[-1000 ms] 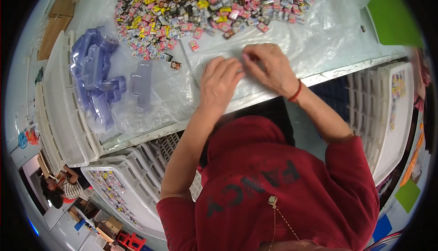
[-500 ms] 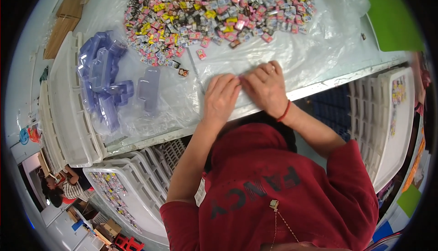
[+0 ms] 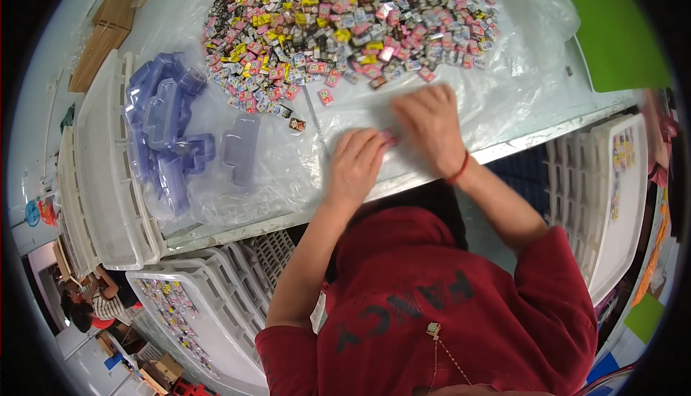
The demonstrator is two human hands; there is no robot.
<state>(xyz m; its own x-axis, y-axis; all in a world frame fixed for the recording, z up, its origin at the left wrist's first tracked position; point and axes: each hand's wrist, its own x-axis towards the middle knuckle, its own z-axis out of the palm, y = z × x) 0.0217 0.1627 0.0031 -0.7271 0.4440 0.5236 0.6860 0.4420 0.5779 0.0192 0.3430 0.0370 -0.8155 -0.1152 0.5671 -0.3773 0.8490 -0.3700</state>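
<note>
Near the front edge of the table (image 3: 520, 142), my left hand (image 3: 353, 167) pinches a small pink packet (image 3: 389, 139) at its fingertips; the packet pokes out to the right of them, toward my other hand. My right hand (image 3: 435, 127) is apart from it, over the clear plastic sheet (image 3: 284, 184), its fingers bent and blurred, so I cannot tell whether they close on anything. Beyond both hands spreads a heap of miniature pink, yellow, black and white packets (image 3: 338, 29). A stray pink packet (image 3: 326, 97) and a brown packet (image 3: 297, 125) lie between that heap and my left hand. Farther left, one translucent purple tray (image 3: 240, 150) lies beside a jumble of purple trays (image 3: 164, 115).
</note>
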